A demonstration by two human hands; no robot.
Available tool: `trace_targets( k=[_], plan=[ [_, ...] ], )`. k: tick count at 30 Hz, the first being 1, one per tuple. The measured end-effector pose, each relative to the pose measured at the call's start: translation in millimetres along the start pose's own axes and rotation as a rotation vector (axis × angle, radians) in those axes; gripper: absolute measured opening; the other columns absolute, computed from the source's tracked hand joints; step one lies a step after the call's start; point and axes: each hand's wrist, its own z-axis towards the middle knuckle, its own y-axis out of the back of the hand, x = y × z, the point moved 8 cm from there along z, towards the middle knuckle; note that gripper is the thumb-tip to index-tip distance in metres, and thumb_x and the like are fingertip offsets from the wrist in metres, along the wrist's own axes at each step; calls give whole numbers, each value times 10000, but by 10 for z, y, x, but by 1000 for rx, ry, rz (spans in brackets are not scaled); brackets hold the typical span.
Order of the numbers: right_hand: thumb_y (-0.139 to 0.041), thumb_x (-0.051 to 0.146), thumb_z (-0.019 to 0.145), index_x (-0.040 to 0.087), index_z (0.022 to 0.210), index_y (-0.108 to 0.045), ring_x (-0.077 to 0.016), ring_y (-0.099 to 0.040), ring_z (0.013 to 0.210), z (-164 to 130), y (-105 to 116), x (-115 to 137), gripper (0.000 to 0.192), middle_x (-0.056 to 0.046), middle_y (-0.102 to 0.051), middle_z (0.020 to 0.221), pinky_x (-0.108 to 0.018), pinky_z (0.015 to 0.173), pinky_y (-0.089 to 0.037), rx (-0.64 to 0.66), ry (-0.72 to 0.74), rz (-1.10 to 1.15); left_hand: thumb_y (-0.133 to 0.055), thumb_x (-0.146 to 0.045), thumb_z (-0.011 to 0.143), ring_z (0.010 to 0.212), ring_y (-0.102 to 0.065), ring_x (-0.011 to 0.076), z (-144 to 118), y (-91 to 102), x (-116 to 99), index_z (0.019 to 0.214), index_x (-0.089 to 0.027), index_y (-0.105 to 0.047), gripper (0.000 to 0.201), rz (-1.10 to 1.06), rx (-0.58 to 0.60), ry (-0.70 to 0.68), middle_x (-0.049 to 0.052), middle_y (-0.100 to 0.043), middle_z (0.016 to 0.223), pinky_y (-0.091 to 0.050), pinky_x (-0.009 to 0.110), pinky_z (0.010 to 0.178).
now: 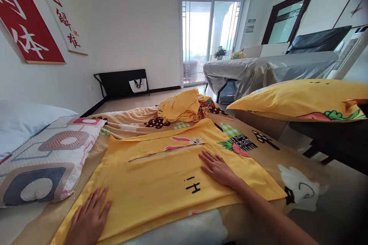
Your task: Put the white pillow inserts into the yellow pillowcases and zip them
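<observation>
Bed under a tan printed sheet fills most of the space before me, and beyond it stands a desk draped in clear plastic. On the left wall hang a red scroll, where I can read 体 in white, and a narrower white scroll with red characters, the lowest 难. Spread flat across the bed is a yellow pillowcase, its slit slightly parted toward the far side. A plump yellow pillow rests off to the right; a patterned pillow lies by the case's left edge. Crumpled yellow cloth is heaped past the case. A white bag with black handles stands by the far wall, its contents hidden from me. At the desk's end a pot holds a leafy plant. Both hands press palm down on the pillowcase, fingers a little apart: the left hand near its near left corner, the right hand beside small black lettering reading "Hi".
</observation>
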Motion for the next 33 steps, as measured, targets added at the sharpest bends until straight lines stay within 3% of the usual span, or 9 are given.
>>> trace_targets(
  k=[3, 10, 18, 22, 25, 28, 31, 33],
  plan=[
    [-190, 635, 931, 277, 1496, -264, -199, -140, 1451, -29, 3, -55, 674, -17, -199, 1563, -452, 1174, -109, -25, -7, -19, -390, -275, 870, 1414, -283, 278, -31, -83, 91, 1345, -364, -490, 494, -10, -20, 7, -28, -303, 1522, -270, 545, 1100],
    [-195, 634, 931, 280, 1491, -278, -201, -158, 1448, -29, -1, -2, 668, -20, -219, 1559, -458, 1171, -127, -60, 3, -30, -396, -262, 860, 1392, -327, 297, -29, -2, 16, 1300, -352, -554, 476, -30, -123, 1, -8, -378, 1493, -279, 564, 1093],
    [-195, 626, 934, 260, 1491, -280, -192, -151, 1449, -59, 24, 18, 672, -20, -203, 1560, -452, 1171, -129, -53, -3, -33, -427, -233, 808, 1402, -306, 291, -22, 18, 23, 1267, -334, -588, 497, -144, -53, 26, -11, -380, 1486, -260, 561, 1107],
    [-187, 626, 935, 246, 1488, -292, -189, -159, 1448, -65, 58, 39, 679, -24, -214, 1558, -450, 1173, -132, -53, -8, -44, -400, -274, 846, 1404, -303, 283, -31, 23, 30, 1320, -338, -531, 496, -82, -90, 54, -12, -367, 1494, -259, 543, 1110],
    [-187, 622, 936, 249, 1487, -296, -191, -167, 1446, -56, 49, 40, 675, -29, -217, 1558, -451, 1171, -137, -50, -15, -49, -433, -222, 817, 1427, -246, 278, -14, -40, 0, 1294, -379, -548, 515, -48, -41, 5, -40, -328, 1511, -231, 550, 1116],
    [-193, 624, 934, 249, 1487, -298, -195, -164, 1447, -48, 6, 30, 677, -33, -212, 1559, -451, 1171, -133, -55, -16, -44, -425, -249, 829, 1429, -246, 252, -3, -63, 31, 1314, -370, -527, 511, -73, -8, 53, -48, -332, 1511, -211, 528, 1131],
    [-246, 616, 926, 241, 1477, -329, -214, -173, 1445, -28, 1, -14, 672, -47, -236, 1554, -467, 1170, -119, -71, -10, 0, -383, -321, 851, 1402, -314, 255, -20, -27, 90, 1331, -325, -525, 500, -147, -81, 145, -7, -393, 1489, -213, 532, 1131],
    [-338, 606, 900, 229, 1439, -410, -238, -240, 1426, 32, 45, -69, 662, -69, -303, 1532, -464, 1158, -174, -62, 4, 93, -380, -334, 839, 1360, -385, 289, -14, 3, 98, 1284, -299, -586, 491, -238, -166, 155, 38, -469, 1441, -215, 570, 1117]
  ],
)
